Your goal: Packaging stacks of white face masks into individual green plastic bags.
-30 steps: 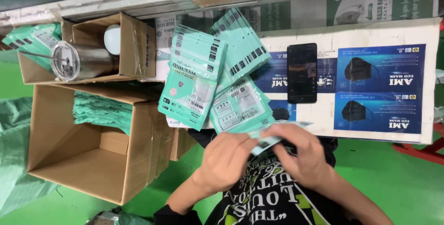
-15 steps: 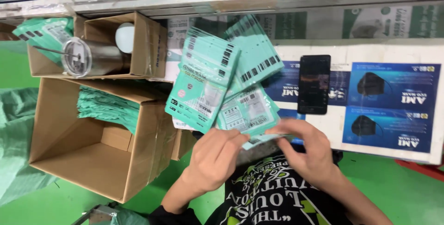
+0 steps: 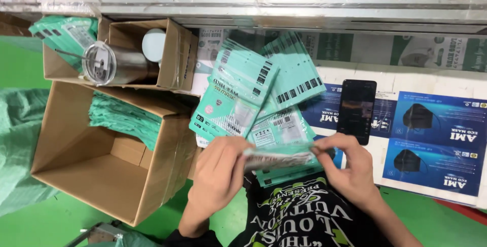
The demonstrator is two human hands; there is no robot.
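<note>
Both hands grip one teal mask packet edge-on. The left hand has its fingers curled shut on one end; the right hand pinches the other end. The packet's long axis runs level from one set of fingers to the other. Beyond the fingers, fanned mask packets lie on the table; a black phone lies just past the right fingers.

A packing workstation in a factory or warehouse: open cardboard cartons, fanned stacks of green mask packets, green painted floor.
</note>
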